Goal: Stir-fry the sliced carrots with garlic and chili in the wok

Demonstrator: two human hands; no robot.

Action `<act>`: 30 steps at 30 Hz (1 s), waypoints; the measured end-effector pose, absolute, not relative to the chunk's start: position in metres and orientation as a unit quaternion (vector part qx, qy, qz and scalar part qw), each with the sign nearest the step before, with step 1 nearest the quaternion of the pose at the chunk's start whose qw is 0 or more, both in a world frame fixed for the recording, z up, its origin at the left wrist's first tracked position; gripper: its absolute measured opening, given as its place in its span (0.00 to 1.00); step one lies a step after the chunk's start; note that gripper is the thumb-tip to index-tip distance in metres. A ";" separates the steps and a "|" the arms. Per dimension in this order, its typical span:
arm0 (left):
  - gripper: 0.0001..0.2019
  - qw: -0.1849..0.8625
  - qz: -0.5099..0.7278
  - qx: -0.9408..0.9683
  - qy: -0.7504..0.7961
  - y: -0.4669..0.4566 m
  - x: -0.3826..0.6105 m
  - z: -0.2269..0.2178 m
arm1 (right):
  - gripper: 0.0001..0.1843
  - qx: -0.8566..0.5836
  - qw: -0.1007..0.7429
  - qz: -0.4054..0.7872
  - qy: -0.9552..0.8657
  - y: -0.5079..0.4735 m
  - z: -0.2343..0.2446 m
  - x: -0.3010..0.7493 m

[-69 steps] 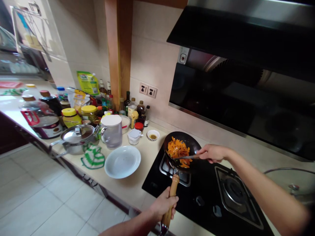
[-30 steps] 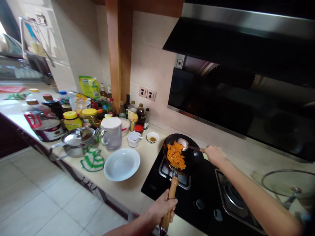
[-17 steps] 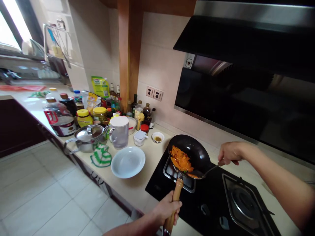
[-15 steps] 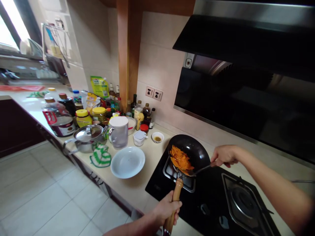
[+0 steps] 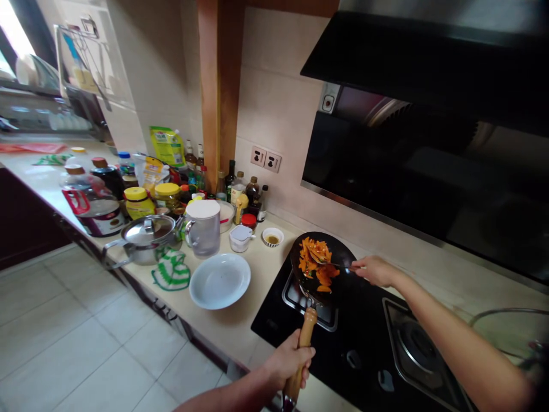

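Head view shows your left hand [image 5: 286,361] wrapped tight on the black wok's [image 5: 322,269] wooden handle [image 5: 301,355], your right hand [image 5: 374,270] pinching a metal spatula [image 5: 332,264] among orange carrot slices [image 5: 316,263], which could spill onto the black hob [image 5: 355,337] beneath the wok if it tilts.

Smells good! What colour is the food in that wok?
Orange slices in the black wok, seen from the head camera.

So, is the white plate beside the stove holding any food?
No, the white plate on the counter is bare; the orange food is all in the pan.
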State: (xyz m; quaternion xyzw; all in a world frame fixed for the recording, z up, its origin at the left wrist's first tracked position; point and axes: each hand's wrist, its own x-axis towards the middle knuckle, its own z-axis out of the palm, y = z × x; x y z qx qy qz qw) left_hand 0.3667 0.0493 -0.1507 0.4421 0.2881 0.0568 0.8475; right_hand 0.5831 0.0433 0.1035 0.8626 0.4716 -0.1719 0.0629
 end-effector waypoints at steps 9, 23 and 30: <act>0.22 0.851 0.054 0.437 0.288 0.048 0.365 -0.148 | 0.15 0.841 0.219 -0.283 0.405 0.033 0.171 0.572; 0.20 0.846 0.049 0.441 0.294 0.048 0.366 -0.147 | 0.21 0.865 0.013 -0.329 0.378 0.002 0.141 0.582; 0.20 0.844 0.056 0.440 0.301 0.047 0.364 -0.143 | 0.19 0.837 -0.011 -0.337 0.431 0.028 0.096 0.553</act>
